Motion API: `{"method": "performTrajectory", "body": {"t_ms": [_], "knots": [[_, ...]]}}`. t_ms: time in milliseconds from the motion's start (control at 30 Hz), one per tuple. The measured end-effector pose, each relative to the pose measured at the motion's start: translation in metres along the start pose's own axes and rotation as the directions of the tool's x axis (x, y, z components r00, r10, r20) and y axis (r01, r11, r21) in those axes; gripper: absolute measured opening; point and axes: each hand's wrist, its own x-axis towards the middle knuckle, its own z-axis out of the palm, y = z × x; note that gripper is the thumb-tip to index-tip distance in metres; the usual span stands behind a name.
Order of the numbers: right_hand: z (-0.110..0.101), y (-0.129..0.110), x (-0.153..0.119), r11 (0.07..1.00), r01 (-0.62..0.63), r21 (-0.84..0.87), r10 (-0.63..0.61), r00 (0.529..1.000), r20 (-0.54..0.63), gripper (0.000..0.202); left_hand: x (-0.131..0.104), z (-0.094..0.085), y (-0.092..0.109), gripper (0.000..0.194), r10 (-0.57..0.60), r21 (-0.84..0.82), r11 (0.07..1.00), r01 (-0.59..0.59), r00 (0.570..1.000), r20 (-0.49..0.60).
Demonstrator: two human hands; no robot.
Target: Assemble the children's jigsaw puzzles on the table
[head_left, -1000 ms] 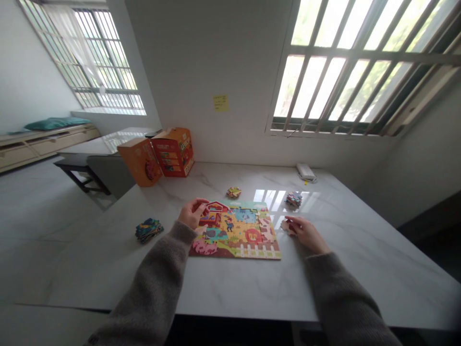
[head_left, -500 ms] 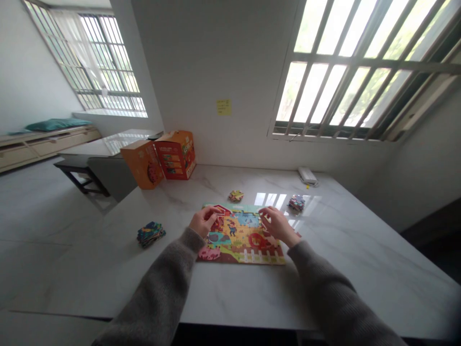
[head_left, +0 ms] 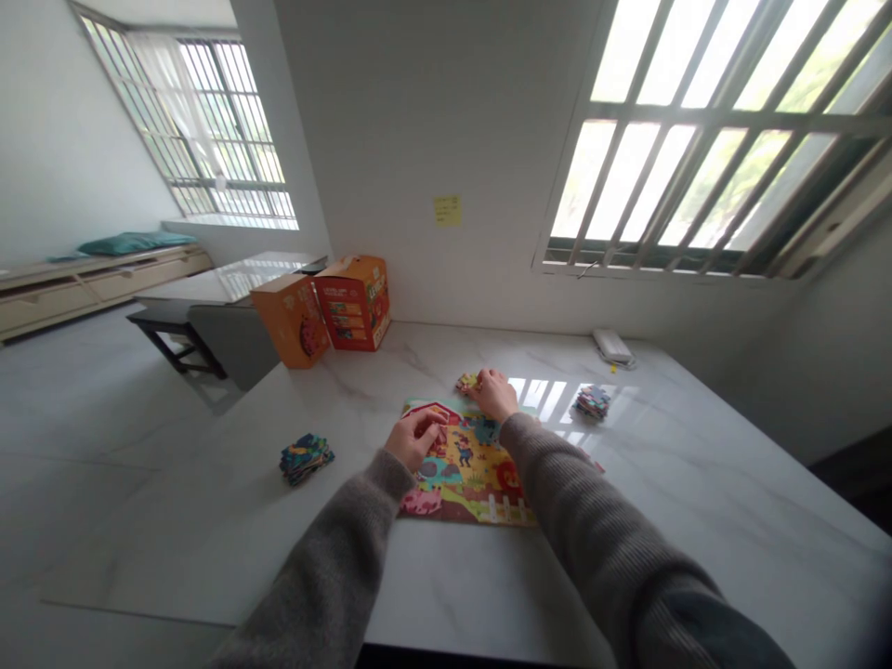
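One farm puzzle (head_left: 465, 476) lies flat on the white worktop (head_left: 446, 595). There are three piles of pieces around it: a small yellow pile (head_left: 464, 382) just behind the puzzle, a dark blue pile (head_left: 307, 458) to its left, and a pale pile (head_left: 592, 402) behind it to the right. I can't count the pieces in the piles.

The left hand (head_left: 416, 439) is half curled over the puzzle's red barn. The right hand (head_left: 493, 396) has its fingers bent down at the small yellow pile and covers part of it. I can't tell if either hand has hold of a piece.

The right sleeve (head_left: 585, 502) hides the puzzle's right side. A tiny pink bit (head_left: 599, 467) peeks out past that sleeve, too small to make out. Two orange boxes (head_left: 355, 307) stand far behind the puzzle, to the left.
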Motion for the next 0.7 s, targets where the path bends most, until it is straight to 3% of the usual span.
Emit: {"method": "performTrajectory", "body": {"t_ms": [200,367,467,600,700], "knots": [[-0.003,0.006,-0.002,0.998,-0.024,0.065,0.024,1.0,-0.005,0.029,0.0,-0.003,0.002,0.022,-0.004,-0.007,1.0,0.003,0.999,-0.042],[-0.01,0.005,-0.005,0.994,-0.011,0.108,0.019,0.997,-0.074,0.032,0.001,-0.003,0.001,0.024,-0.02,-0.024,1.0,0.018,0.998,-0.063],[-0.02,-0.006,-0.019,0.983,0.114,0.145,-0.093,0.986,-0.142,0.034,0.003,-0.002,0.0,0.027,-0.022,-0.031,0.999,0.02,0.997,-0.073],[-0.032,-0.031,-0.063,0.876,0.432,0.214,-0.372,0.888,-0.269,0.038,0.005,0.0,-0.002,0.038,-0.023,-0.066,0.998,0.018,0.997,-0.07],[-0.036,-0.048,-0.1,0.848,0.473,0.239,-0.401,0.868,-0.294,0.034,0.004,0.004,-0.001,0.05,-0.057,-0.128,0.99,0.052,0.998,-0.032]]}}
